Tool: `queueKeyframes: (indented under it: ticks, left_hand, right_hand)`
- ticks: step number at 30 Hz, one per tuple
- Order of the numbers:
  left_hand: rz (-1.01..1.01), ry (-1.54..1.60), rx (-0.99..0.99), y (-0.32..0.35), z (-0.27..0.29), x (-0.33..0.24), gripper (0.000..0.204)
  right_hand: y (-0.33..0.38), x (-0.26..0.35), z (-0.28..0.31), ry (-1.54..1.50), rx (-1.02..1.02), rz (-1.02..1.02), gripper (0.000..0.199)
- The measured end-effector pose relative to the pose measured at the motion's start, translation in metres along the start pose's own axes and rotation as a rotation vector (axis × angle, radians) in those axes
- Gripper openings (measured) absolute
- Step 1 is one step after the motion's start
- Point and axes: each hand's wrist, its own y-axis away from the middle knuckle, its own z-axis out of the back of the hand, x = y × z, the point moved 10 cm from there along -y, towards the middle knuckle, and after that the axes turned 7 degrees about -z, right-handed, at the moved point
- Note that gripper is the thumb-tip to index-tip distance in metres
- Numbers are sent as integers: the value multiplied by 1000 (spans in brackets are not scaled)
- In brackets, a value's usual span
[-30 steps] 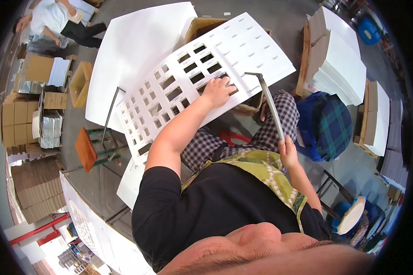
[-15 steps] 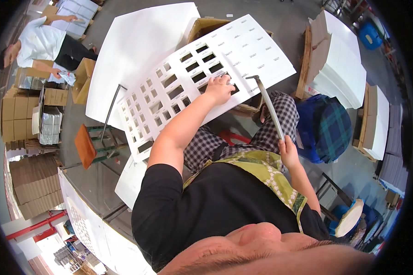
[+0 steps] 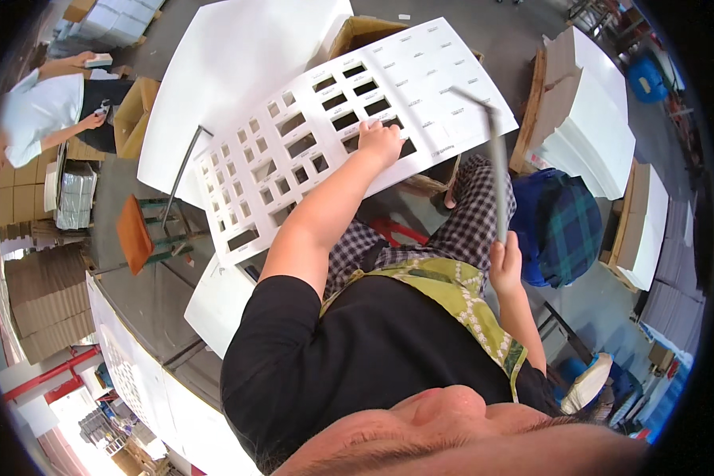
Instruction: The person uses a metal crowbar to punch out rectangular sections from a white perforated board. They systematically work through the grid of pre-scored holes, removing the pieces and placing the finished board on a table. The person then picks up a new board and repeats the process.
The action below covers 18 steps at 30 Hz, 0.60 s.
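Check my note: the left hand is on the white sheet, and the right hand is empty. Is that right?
No, the right hand isn't empty: the head view shows it holding a metal tool. The left hand is on the white sheet.

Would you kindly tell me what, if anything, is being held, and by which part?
The right hand holds a hammer-like tool by its lower end; the left hand touches the white board, any grip unclear.
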Motion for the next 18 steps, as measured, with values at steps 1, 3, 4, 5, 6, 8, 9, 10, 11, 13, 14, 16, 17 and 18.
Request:
queueKeyframes:
  ticks: [1,3,4,5,6,8,9,10,11,13,14,16,17,18]
  left_hand:
    - [-2,19,13,0,-2,0,35]
    - [-6,-4,-1,0,-2,-1,33]
    - [-18,-22,-37,0,1,-2,32]
    - [-22,-46,-63,0,3,-3,31]
    - [-34,-47,-78,0,4,-3,31]
    - [-38,-69,-70,1,3,-4,31]
    - [-33,-54,-52,2,1,-4,31]
    - [-30,-44,-46,1,1,-3,32]
    - [-29,-36,-61,1,2,-3,32]
    - [-28,-30,-45,1,1,-2,32]
    - [-29,-25,-48,0,1,-2,32]
    - [-31,-24,-41,0,-1,-2,32]
    - [-30,-31,-28,1,-3,-2,32]
    - [-26,-51,-46,0,-1,-1,32]
  right_hand:
    - [2,9,-4,-43,41,93,17]
    - [9,27,-1,-201,2,310,16]
    - [7,22,-9,26,-27,262,15]
    - [-1,-14,-29,266,131,-73,15]
    - [-1,-16,-28,286,106,-93,15]
    - [0,-12,-23,205,60,-45,14]
    - [1,-3,-18,91,25,33,14]
    - [1,-5,-11,-13,-19,2,16]
    - [5,4,0,-100,-97,101,17]
    - [9,19,-3,-203,-35,239,20]
    - [5,13,-9,4,-34,158,20]
    - [0,-6,-34,325,147,-2,17]
    - [2,-14,-27,311,114,-78,17]
    - [-2,-13,-27,247,92,-69,16]
